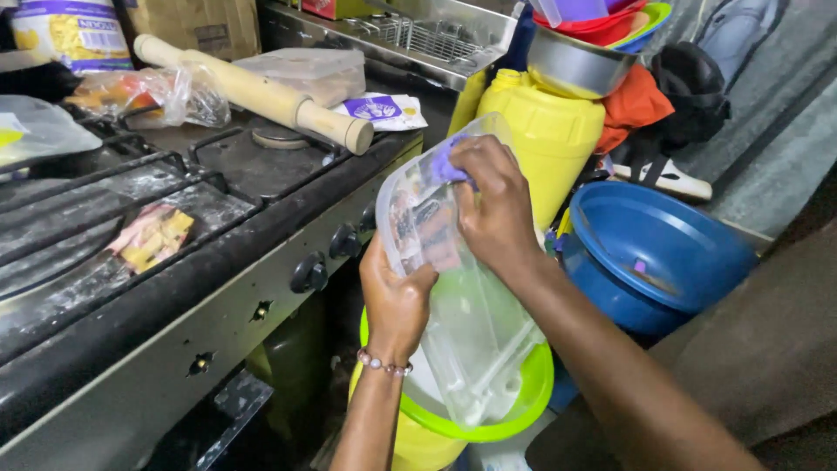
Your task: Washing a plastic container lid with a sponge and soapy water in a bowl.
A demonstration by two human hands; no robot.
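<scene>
Gripping one clear plastic tub [453, 296] by its lower left edge, the left hand [394, 301] had its fingers curled round the rim, while the right hand [497, 205] pressed one small purple cloth [446, 164] against the tub's upper wall, fingers bunched together on the cloth. The tub was tilted on its side, just beside the stove's front and above one yellow bucket [436, 440] with a lime-green rim. A beaded bracelet [384, 365] circled the left wrist. On the stove [174, 288], three black knobs [309, 275] showed along the front panel. One wooden rolling pin [261, 94] lay slanted across the back burners, its end touching a white sachet [381, 110] with a purple round mark. One clear lidded box [305, 71] sat behind the pin. A crumpled clear bag [148, 94] with orange contents lay to the left, and a white-and-yellow printed tub [74, 33] with a purple band stood at the far corner. A small pink-and-yellow wrapper [153, 237] rested on the front grate. To the right stood one yellow jerrycan [545, 139], with one steel bowl [571, 65] above it and a stack of coloured plastic bowls [619, 19] in that. One blue basin [654, 253] sat on the floor just beside the jerrycan, with an orange cloth [632, 105] above.
</scene>
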